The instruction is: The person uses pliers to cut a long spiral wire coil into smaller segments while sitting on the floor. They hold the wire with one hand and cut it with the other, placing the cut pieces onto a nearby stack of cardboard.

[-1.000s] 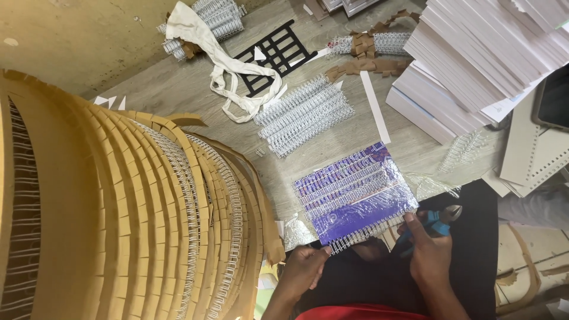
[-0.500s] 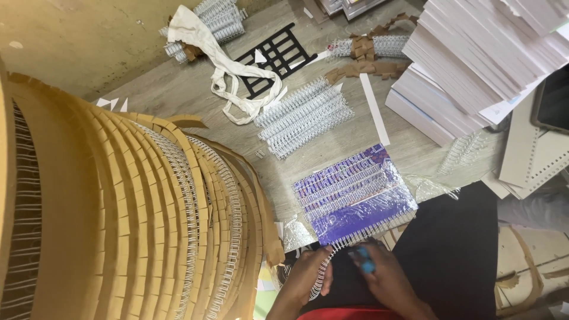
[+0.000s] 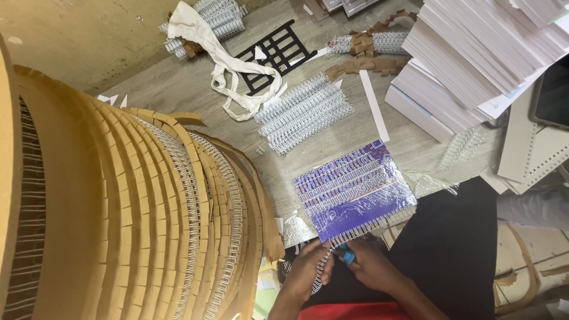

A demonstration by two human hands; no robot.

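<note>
My left hand (image 3: pixel 306 269) pinches a strip of silver wire binding comb (image 3: pixel 323 268) that hangs off the table's near edge. My right hand (image 3: pixel 372 262) grips a small tool with a blue handle (image 3: pixel 348 256), its tip against the same comb. Just above both hands a purple notebook cover (image 3: pixel 355 192) under clear film lies on the table, with wire combs across it and along its near edge.
A big roll of brown paper-backed wire comb (image 3: pixel 136 225) fills the left. Loose silver combs (image 3: pixel 302 114), a white cloth (image 3: pixel 225 53) and a black grid (image 3: pixel 274 54) lie farther back. Stacks of white paper (image 3: pixel 474 59) stand at the right.
My right hand has come in from the right with the blue-handled tool and now meets my left hand at the comb. My left hand has shifted slightly right.
</note>
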